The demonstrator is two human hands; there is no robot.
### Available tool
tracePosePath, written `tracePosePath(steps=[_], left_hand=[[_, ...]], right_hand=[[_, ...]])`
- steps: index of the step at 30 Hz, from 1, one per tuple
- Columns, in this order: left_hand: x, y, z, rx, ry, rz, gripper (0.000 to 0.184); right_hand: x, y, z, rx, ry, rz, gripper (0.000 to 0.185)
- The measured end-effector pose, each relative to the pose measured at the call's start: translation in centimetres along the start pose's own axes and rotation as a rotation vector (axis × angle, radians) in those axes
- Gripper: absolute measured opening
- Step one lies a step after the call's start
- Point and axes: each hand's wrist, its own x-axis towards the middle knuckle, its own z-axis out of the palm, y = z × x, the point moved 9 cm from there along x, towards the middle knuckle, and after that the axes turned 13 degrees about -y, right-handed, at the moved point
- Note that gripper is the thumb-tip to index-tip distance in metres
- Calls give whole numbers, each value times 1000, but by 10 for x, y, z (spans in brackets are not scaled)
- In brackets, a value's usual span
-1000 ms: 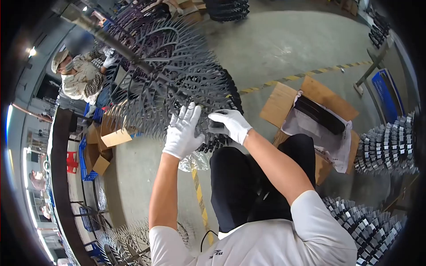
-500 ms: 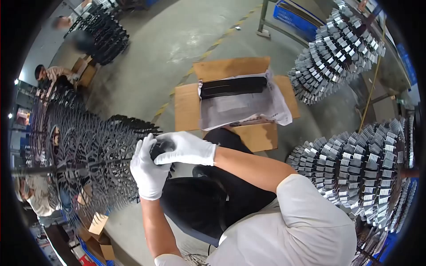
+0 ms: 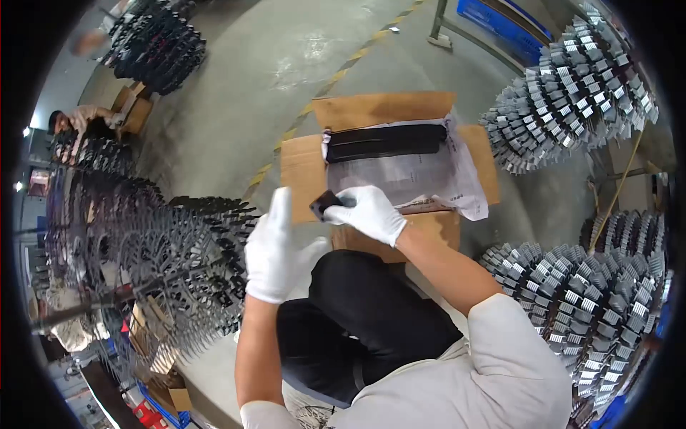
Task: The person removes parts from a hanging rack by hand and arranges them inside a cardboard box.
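My right hand (image 3: pixel 373 214), in a white glove, pinches a small dark block-like part (image 3: pixel 325 206) between thumb and fingers, just in front of the cardboard box. Its exact kind I cannot make out. To the left, my left hand (image 3: pixel 273 250), gloved too, is raised with fingers stretched up and thumb apart, holding nothing. The open cardboard box (image 3: pixel 304 161) has its flaps folded out and a whitish plastic liner (image 3: pixel 468 182) inside. Along the liner's far side lies a row of black parts (image 3: pixel 386 143).
Racks of hanging dark metal parts (image 3: pixel 193 264) crowd the left. On the right hang grey finned parts (image 3: pixel 572 100) and more finned parts (image 3: pixel 579 293). A blue crate (image 3: pixel 500 28) stands at the back. Another person (image 3: pixel 89 118) sits at the far left.
My hands have come apart and moved away from the left rack. The right hand has carried the dark part rightward to the box; the left hand has let go and opened.
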Motion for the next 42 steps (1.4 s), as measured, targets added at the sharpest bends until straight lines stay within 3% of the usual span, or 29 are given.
tracePosePath(steps=[1,2,4,8,10,15,18,23,26,32,35,38,41,42], left_hand=[[-5,-10,0,-29,50,5,87],[-15,-29,7,-103,-19,-165,84],[-36,-58,27,-374,-108,-268,81],[-53,-67,53,-511,-234,-334,78],[-50,-69,67,-501,-269,-274,78],[-40,-61,70,-382,-273,-141,68],[-42,-65,76,-367,-416,-179,68],[-44,-68,72,-274,-316,-64,65],[-43,-68,70,-268,-331,-69,62],[-44,-65,66,-292,-294,-36,52],[-42,-61,63,-294,-290,-34,48],[-43,-60,63,-290,-284,-25,47],[-45,-62,64,-304,-315,-75,45],[-46,-63,65,-303,-315,-82,45]], right_hand=[[3,20,-19,19,97,12,36],[5,41,-40,34,194,23,37],[-8,81,-100,-139,471,122,39],[-36,250,-216,-59,927,294,40],[-65,220,-235,-297,1030,537,39],[-55,220,-253,-429,1067,683,39],[-42,223,-257,-460,1057,677,41],[-20,257,-273,-503,1028,506,40],[-23,245,-269,-547,955,629,41],[-25,229,-263,-554,909,652,39],[-15,285,-287,-378,986,517,35],[-16,301,-275,190,997,346,38],[-17,291,-266,431,1002,350,39],[-20,290,-265,372,1040,355,37]])
